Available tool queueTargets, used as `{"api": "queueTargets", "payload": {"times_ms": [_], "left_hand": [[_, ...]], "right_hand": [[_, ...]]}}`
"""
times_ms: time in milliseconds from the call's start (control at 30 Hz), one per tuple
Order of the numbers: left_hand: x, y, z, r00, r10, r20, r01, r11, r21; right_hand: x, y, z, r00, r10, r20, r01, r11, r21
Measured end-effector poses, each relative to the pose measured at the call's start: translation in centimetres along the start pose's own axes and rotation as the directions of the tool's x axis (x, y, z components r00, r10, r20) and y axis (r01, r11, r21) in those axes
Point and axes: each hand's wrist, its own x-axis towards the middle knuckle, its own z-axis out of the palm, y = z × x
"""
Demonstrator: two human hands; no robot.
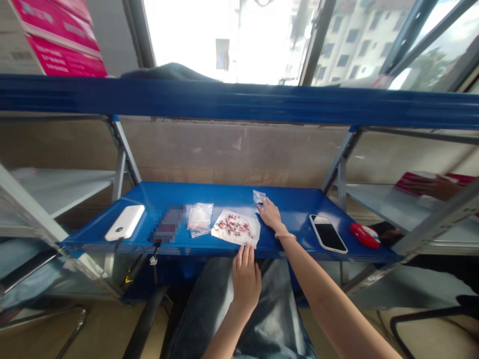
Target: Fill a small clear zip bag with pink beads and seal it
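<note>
1. Nearest to me, my left hand (pixel 246 280) rests over my lap at the near edge of the blue desk (pixel 295 209), fingers straight and pressed together, holding nothing; the fingertips touch the near edge of the white sheet (pixel 236 228).
2. That sheet lies flat at the middle of the desk and carries a scatter of small pink and dark beads (pixel 234 226).
3. My right hand (pixel 270 214) reaches farther in, just right of the sheet, fingers spread loosely with the tips on a small clear bag (pixel 258 196) lying near the far side of the desk. I cannot tell whether the bag is pinched or only touched.
4. Just left of the sheet lies a stack of clear plastic bags (pixel 199 218).
5. Further left sits a blurred dark object (pixel 169 224), and beyond it a white power bank (pixel 124 222) near the left end.
6. Right of my right arm, a smartphone (pixel 328 233) lies face up with a dark screen, well apart from the sheet.
7. A red object (pixel 364 235) sits at the right end of the desk.
8. On the grey shelf at far right, another person's hand (pixel 430 187) rests on a pink-and-white booklet (pixel 419 178).
</note>
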Motion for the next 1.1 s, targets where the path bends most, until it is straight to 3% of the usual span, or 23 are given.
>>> {"api": "queueTargets", "payload": {"times_ms": [167, 333, 500, 767, 833, 933, 1100], "left_hand": [[0.8, 0.8, 0.0, 0.998, -0.007, 0.056, 0.001, 0.994, 0.106], [1.8, 1.2, 0.2, 0.995, 0.01, 0.097, -0.029, 0.98, 0.196], [2.1, 1.5, 0.7, 0.995, -0.001, 0.098, -0.024, 0.967, 0.253], [3.4, 1.9, -0.7, 0.983, 0.072, 0.169, -0.086, 0.993, 0.078], [3.4, 1.6, -1.1, 0.991, 0.053, 0.119, -0.051, 0.998, -0.023], [3.3, -0.1, -1.9, 0.997, -0.057, -0.055, 0.048, 0.988, -0.149], [5.2, -5.6, -4.4, 0.912, -0.289, -0.291, 0.27, 0.957, -0.104]], "right_hand": [[-0.3, 0.8, -0.8, 0.995, 0.047, 0.09, -0.054, 0.996, 0.076], [-0.7, 1.2, -1.5, 0.981, -0.011, 0.194, -0.019, 0.989, 0.149], [-1.2, 1.0, -1.5, 0.985, 0.02, 0.172, -0.05, 0.984, 0.169], [-1.3, 1.0, -1.1, 0.994, 0.021, 0.107, -0.04, 0.983, 0.18], [-1.3, 1.0, -1.1, 0.994, 0.031, 0.101, -0.049, 0.981, 0.187], [-1.3, 1.0, -1.0, 0.995, 0.044, 0.095, -0.061, 0.98, 0.189], [-1.2, 1.1, -1.0, 0.996, 0.036, 0.081, -0.051, 0.979, 0.195]]}}
